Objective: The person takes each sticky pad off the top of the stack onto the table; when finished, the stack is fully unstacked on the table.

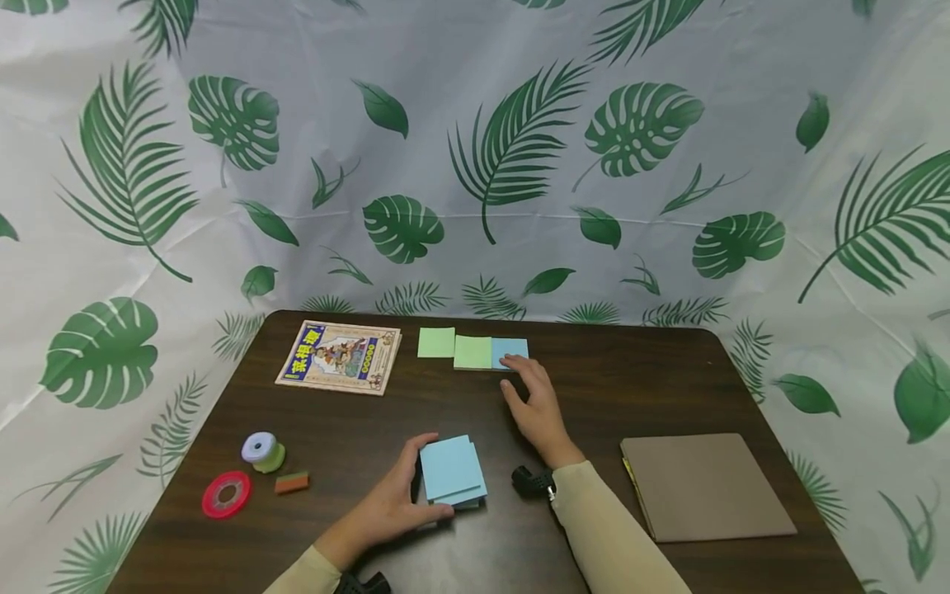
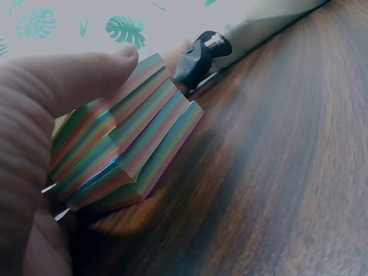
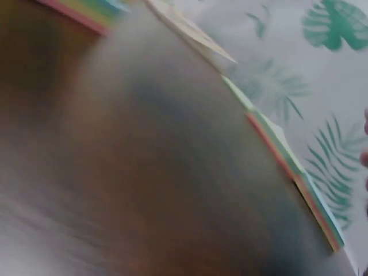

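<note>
My left hand (image 1: 393, 495) grips a stack of sticky note pads (image 1: 451, 468), blue on top, near the front middle of the table. In the left wrist view the stacked pads (image 2: 129, 138) show striped edges in several colours and sit unevenly, with the thumb along one side. Farther back, my right hand (image 1: 538, 408) reaches over the table with loosely spread fingers, fingertips right at the near edge of a blue sticky note pad (image 1: 512, 351). A green sticky note pad (image 1: 472, 352) lies directly beside the blue one, and another green pad (image 1: 436, 342) lies to its left.
A printed booklet (image 1: 341, 356) lies at the back left. Toward the left edge are a spool-like white and green item (image 1: 263, 451), a red ring-shaped roll (image 1: 226, 495) and a small orange and green block (image 1: 292, 483). A brown folder (image 1: 705, 487) lies at the right.
</note>
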A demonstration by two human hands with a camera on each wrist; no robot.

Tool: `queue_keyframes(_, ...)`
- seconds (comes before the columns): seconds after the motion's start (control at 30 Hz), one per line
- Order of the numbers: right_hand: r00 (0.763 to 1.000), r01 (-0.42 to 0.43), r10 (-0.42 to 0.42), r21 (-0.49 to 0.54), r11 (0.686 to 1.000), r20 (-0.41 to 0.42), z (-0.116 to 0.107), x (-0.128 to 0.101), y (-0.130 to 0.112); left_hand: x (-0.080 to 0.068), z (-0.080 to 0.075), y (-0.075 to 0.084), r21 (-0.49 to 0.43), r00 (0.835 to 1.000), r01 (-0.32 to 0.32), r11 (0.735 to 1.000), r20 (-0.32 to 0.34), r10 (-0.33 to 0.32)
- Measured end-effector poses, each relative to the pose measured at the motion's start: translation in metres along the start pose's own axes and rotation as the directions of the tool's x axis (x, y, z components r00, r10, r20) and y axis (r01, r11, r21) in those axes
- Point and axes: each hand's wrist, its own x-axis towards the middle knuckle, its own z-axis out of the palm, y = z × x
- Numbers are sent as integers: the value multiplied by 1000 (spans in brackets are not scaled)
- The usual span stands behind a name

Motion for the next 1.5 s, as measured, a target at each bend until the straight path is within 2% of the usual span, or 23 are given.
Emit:
queue_keyframes(0.1, 999, 19, -23, 117, 993, 40, 7, -6, -11, 0, -1, -1, 1, 1000, -5, 1000, -4, 5)
queue_keyframes(0.3, 995, -37, 10, 281, 959, 95, 16, -16, -23, 1, -2, -1, -6, 1000, -21, 1000, -9, 21)
queue_keyframes(0.53, 975, -94, 19, 332, 938, 223, 14, -27, -29, 0, -1, -1, -2, 1000, -22, 1000, -12, 22)
queue_keyframes(0.73, 927, -131, -23, 380, 916, 375, 10, -37, -32, 0, 1, 0, -24, 1000, -22, 999, -12, 22)
queue_keyframes(0.9, 893, -121, -96, 440, 890, 440, 12, -37, -42, 0, 1, 1, -24, 1000, -10, 1000, -22, 10)
queue_keyframes(1.03, 847, -105, -165, 463, 880, 505, 13, -37, -47, -1, 0, 1, -19, 1000, 0, 1000, -26, -1)
queue_keyframes(1.17, 809, -110, -172, 432, 895, 562, 13, -37, -48, -1, 1, 2, -30, 1000, 0, 1000, -22, -1)
queue_keyframes(1.5, 741, -128, -133, 332, 935, 658, 14, -38, -50, 0, 1, 1, -21, 999, -36, 999, -29, 35)
